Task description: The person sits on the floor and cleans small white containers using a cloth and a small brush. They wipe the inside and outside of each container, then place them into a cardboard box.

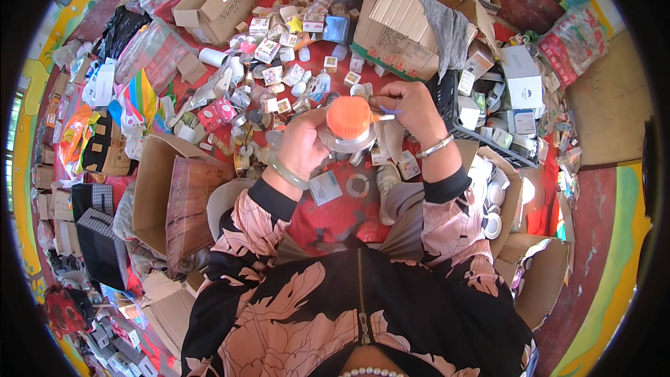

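Note:
My left hand (301,145), with a pale bangle at the wrist, grips a round orange plastic piece (349,116) with a clear flange below it and a short white spout on its right side. It is held up in front of my chest, above the red floor sheet. My right hand (417,110), wearing a silver bracelet, is just right of the spout. Its fingers are pinched together by a thin blue-violet strip (389,109); whether they hold the strip or something else cannot be made out. Below lies a pale flat card (325,188) near a clear ring (358,184).
A heap of small boxes, jars and caps (279,49) spreads ahead. Right stands a black crate (481,136) of packages, with a carton (513,188) of white round lids nearer. An open cardboard box (157,195) is at left, a large torn carton (394,28) far right.

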